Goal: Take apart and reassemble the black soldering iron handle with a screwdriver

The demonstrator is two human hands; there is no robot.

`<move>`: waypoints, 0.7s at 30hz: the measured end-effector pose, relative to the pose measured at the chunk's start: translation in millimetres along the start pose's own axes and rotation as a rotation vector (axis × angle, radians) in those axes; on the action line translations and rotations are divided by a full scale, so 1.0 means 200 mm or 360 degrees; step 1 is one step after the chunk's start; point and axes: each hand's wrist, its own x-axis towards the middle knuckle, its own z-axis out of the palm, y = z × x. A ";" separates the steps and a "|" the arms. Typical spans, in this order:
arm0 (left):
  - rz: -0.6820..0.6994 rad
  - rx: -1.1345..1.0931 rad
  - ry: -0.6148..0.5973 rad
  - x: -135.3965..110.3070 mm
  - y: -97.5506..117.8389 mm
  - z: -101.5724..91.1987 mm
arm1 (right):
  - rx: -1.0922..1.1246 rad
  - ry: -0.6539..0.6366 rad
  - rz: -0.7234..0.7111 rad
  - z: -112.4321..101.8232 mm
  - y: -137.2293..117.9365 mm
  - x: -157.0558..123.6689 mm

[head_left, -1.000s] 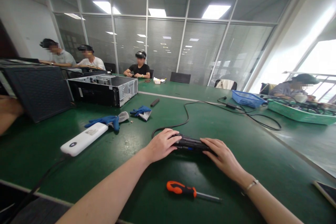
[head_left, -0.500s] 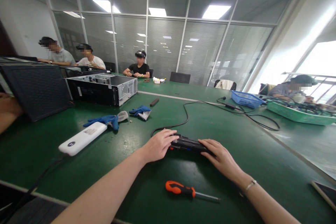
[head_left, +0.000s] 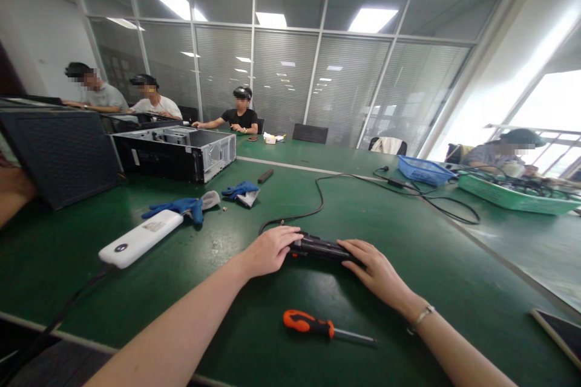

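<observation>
Co-worker's arm (head_left: 207, 124) newly outstretched, wearer's hands (head_left: 267, 251) (head_left: 376, 268) half-closed on black device (head_left: 320, 248), screwdriver (head_left: 323, 328) nearer, blue gloves (head_left: 243, 191) beyond

No readable text; label (head_left: 155, 222) on white device (head_left: 131, 246) blurred.

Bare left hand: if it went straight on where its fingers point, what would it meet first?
The long black device, which the left hand touches at one end. Beyond that, probably the bare right hand, though depth is unclear.
</observation>
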 end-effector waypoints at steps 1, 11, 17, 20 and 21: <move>-0.0029 -0.0018 -0.0014 0.00 0.00 0.00 | 0.0001 -0.0019 0.0011 0.00 0.00 0.00; -0.0271 -0.0180 0.0013 0.03 -0.07 0.05 | -0.0043 -0.0132 0.0059 -0.01 -0.01 0.02; -0.0341 -0.0268 -0.0116 0.04 -0.09 0.04 | -0.0047 -0.0130 0.0054 -0.01 0.03 0.05; -0.0358 -0.0290 -0.0123 0.04 -0.09 0.04 | -0.0032 -0.0136 0.0066 -0.01 0.04 0.05; -0.0352 -0.0298 -0.0116 0.04 -0.09 0.04 | -0.0022 -0.0145 0.0067 -0.01 0.04 0.05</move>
